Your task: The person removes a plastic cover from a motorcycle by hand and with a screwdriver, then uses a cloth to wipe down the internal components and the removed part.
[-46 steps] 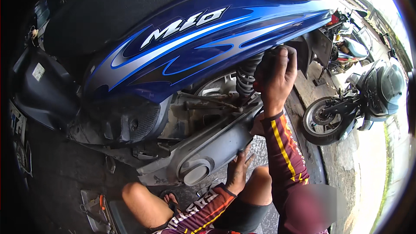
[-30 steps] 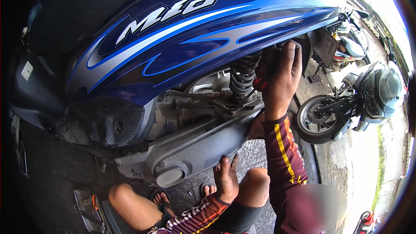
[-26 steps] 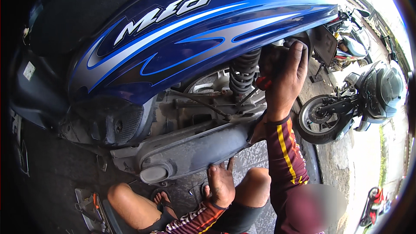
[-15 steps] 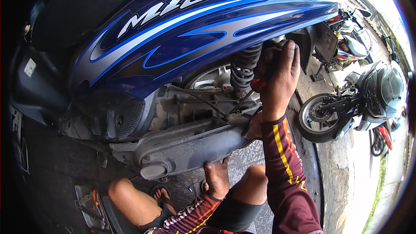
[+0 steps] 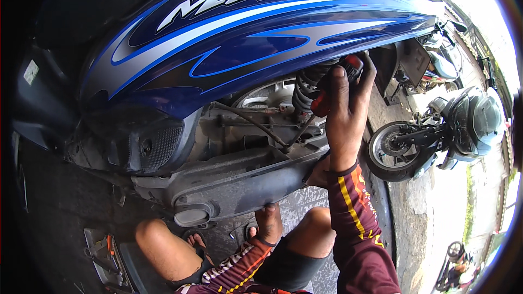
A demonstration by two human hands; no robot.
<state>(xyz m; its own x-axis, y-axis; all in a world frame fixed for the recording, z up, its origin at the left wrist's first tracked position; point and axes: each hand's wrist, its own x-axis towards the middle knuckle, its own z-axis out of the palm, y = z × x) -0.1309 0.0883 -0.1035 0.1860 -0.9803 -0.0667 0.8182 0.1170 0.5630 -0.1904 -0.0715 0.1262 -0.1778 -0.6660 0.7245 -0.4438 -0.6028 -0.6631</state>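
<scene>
Glossy plastic scooter side panel [image 5: 229, 38]: deep blue, white and silver swept stripes, lighter blue outlines. Ribbed metal engine casing [image 5: 239, 179]: dull grey (dusty). Chunky tool handle [image 5: 332, 90] in right hand [image 5: 348, 114]: red and black. Long jersey sleeve [image 5: 357, 223]: maroon, yellow stripe, orange markings. Coiled shock spring [image 5: 305, 90]: black.
</scene>
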